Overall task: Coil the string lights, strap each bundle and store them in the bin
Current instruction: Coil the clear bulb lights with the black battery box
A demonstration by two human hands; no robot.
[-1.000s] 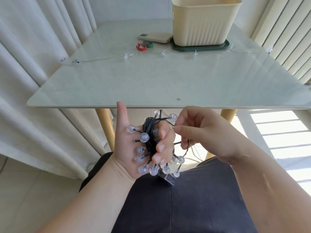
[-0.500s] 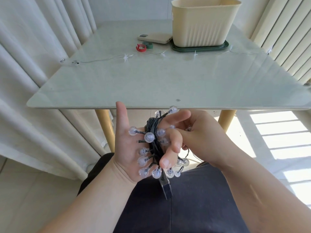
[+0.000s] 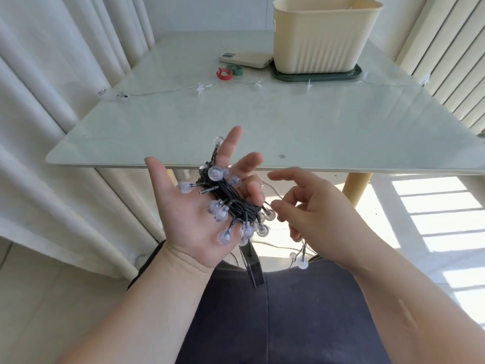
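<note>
While your left hand [image 3: 194, 219] lies palm up with fingers spread below the table [image 3: 262, 122] edge, the coiled bundle of dark-wired globe lights [image 3: 228, 203] sits wound around its fingers. Your right hand [image 3: 315, 208], fingers loosely curled, pinches the trailing wire beside the bundle. The cream bin [image 3: 322, 38] stands at the table's far side, near red and green straps [image 3: 229, 72].

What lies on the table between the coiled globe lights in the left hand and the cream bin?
In the head view, bare tabletop comes first, then the star string light stretched across the table in front of the cream bin. The coiled globe lights rest in the left hand.
</note>
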